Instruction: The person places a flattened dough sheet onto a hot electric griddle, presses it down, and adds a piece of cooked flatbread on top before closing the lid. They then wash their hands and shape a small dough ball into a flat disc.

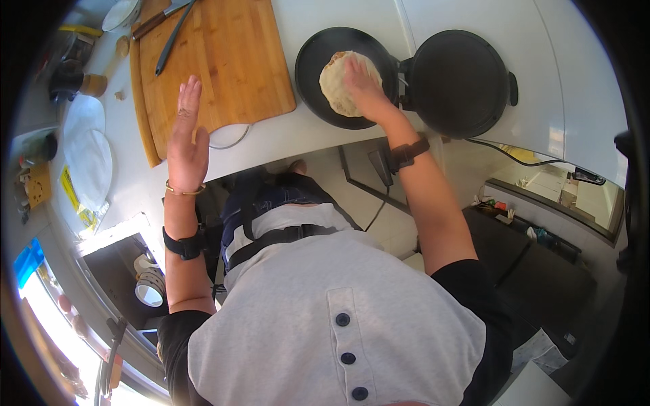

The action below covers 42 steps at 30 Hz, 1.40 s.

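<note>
A round, pale filled flatbread lies in the black lower pan of an electric griddle. The open lid plate rests to the right of it, hinged to the pan. My right hand lies over the bread's right part, fingers together and pointing up the picture; its palm is hidden. My left hand is raised at the near left edge of the wooden cutting board. It holds nothing, and its thumb stands apart from the fingers. On the board lie a dark long-handled utensil and a wooden-handled knife.
White round sheets, a jar with a brown band and a bowl stand left of the board. A sink holding dishes lies at lower left. A black cord runs along the counter's right front edge.
</note>
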{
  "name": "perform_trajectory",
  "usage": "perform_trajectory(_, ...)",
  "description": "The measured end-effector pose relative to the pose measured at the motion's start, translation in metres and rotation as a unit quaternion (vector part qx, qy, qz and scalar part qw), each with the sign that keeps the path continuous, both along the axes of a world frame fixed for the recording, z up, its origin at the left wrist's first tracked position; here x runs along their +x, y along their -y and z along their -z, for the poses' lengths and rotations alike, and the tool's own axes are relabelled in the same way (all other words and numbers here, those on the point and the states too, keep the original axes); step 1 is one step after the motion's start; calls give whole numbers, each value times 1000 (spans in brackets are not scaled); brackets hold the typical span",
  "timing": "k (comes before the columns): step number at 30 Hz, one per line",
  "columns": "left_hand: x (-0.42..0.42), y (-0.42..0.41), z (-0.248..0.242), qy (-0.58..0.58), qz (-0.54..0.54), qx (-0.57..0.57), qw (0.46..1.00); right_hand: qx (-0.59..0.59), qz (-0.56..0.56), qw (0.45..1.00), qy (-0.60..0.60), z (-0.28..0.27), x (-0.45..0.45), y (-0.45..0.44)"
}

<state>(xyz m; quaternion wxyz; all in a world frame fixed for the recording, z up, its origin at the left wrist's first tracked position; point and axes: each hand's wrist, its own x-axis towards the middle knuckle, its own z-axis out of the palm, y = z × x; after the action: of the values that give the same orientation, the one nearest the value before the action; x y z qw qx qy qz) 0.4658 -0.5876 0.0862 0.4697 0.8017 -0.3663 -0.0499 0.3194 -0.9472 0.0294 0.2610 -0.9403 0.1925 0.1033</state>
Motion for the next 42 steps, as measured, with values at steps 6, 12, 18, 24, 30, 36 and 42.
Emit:
perform_trajectory(6,1,-3,-1,24,8,16,1000,-45,-67,997,-16,-5,14,-20)
perform_trajectory(12,2,0,-1,8,-5,4,1000,222,139,963,58,-4,19,-12)
perform_trajectory(18,2,3,-2,-4,14,-1,1000,-166,-126,978,-8,6,15,-26)
perform_trajectory(24,1,6,-9,11,8,-7,1000,-46,-64,997,-4,4,20,-17)
perform_trajectory(30,-2,0,-8,10,1,7,1000,-168,-88,982,-13,7,20,-26)
perform_trajectory(36,-6,-4,-3,0,-12,-13,1000,99,95,988,76,13,28,-12)
perform_trajectory(42,-7,-6,-4,15,-3,5,1000,-177,-144,973,24,10,25,-10)
